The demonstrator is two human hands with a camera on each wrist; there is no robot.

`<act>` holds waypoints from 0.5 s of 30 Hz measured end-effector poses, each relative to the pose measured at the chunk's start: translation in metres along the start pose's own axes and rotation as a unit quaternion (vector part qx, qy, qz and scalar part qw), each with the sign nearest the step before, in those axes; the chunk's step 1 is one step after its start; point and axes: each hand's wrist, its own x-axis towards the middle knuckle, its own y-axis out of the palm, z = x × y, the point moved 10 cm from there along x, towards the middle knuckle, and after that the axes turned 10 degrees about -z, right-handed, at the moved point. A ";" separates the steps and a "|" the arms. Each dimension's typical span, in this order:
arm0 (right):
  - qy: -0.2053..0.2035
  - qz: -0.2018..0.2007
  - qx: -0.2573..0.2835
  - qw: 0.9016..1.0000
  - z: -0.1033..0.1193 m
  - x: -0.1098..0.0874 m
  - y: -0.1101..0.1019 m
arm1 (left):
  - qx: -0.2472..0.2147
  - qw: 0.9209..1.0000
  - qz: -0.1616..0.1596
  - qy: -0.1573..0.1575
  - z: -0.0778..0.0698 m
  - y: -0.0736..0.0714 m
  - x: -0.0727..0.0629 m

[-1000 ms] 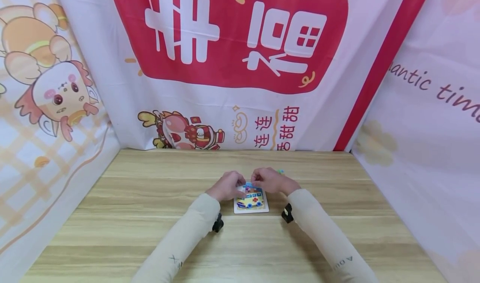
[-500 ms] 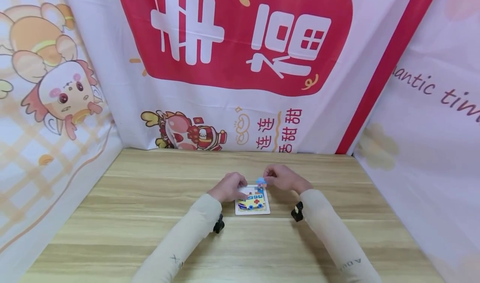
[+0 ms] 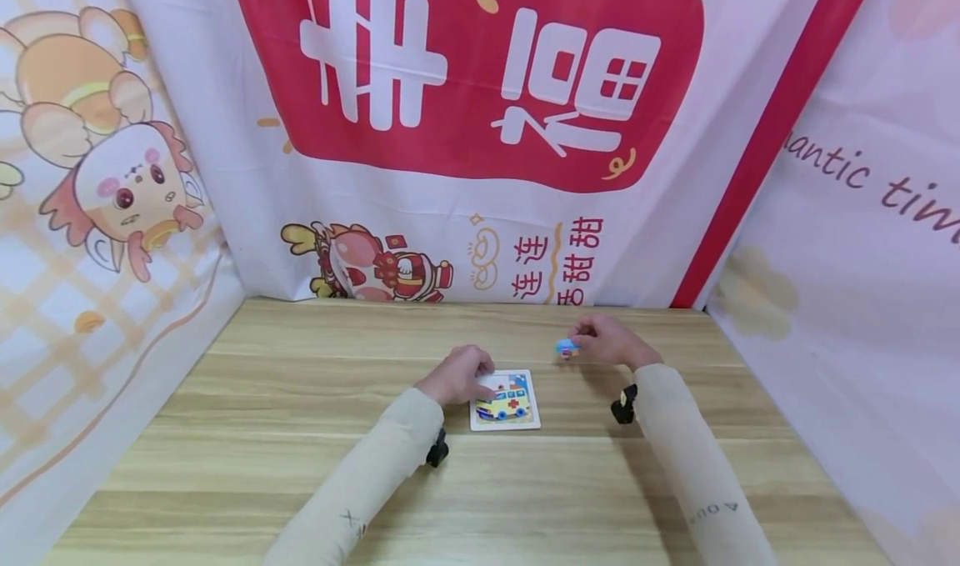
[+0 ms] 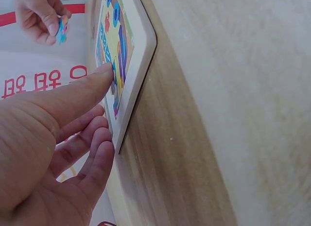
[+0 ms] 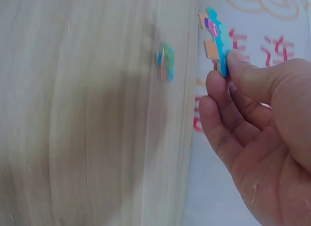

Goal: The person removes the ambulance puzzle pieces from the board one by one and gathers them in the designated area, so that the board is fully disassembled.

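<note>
On the table lies a jigsaw puzzle board with a white frame and a yellow ambulance picture. My left hand grips its left side, the thumb on the picture and the other fingers against the frame's edge. To the right and farther back, my right hand pinches a blue puzzle piece with orange and purple parts between thumb and fingers, raised above the table. A second puzzle piece, green and blue, lies on the wood in the right wrist view; the held piece and hand overlap its spot in the head view.
The wood-grain table ends at a printed cloth along the back. More printed cloth hangs at the left and right. Each wrist carries a small black camera, such as the right camera.
My right hand has lifted the blue puzzle piece off the board's top part and carried it right and back. The left hand keeps its grip on the board.
</note>
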 end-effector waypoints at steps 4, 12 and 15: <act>0.020 -0.005 -0.012 1.000 -0.017 -0.002 -0.008 | 0.000 1.000 0.002 -0.003 0.000 -0.001 -0.001; 0.084 -0.003 -0.026 0.996 -0.046 -0.009 -0.013 | -0.001 1.000 0.004 0.001 -0.002 0.000 -0.001; 0.107 -0.004 -0.021 0.994 -0.056 -0.011 -0.010 | 0.005 1.000 0.004 0.002 -0.001 0.001 0.000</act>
